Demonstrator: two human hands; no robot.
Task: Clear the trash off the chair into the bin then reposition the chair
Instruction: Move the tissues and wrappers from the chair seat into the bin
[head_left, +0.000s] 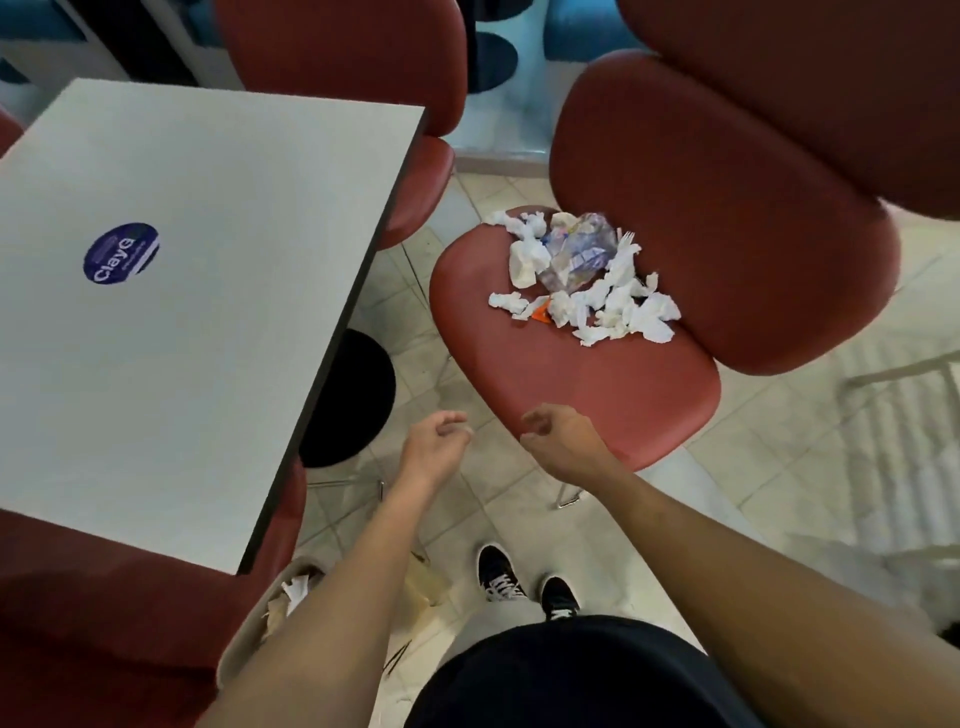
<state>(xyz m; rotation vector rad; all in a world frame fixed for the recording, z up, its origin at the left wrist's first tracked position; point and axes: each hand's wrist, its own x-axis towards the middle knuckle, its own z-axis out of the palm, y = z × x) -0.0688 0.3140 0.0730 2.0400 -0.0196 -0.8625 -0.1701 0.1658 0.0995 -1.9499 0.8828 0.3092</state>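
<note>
A red padded chair (566, 374) stands in front of me, its backrest to the right. On the seat near the backrest lies a heap of trash (582, 275): several crumpled white napkins, a clear plastic wrapper (574, 254), a white plastic fork (626, 244) and a small orange scrap (540, 312). My left hand (436, 441) hovers over the floor just left of the seat's front edge, fingers loosely curled, holding nothing. My right hand (561, 436) hangs over the seat's front edge, also loosely curled and empty. A beige bin (244, 649) with paper in it sits low left, partly hidden by my left forearm.
A grey table (208, 312) with a round blue sticker (121, 253) fills the left side, its black base (348, 400) on the tiled floor. More red chairs stand behind the table, at bottom left and top right. My shoes (524, 587) are on the tiles below.
</note>
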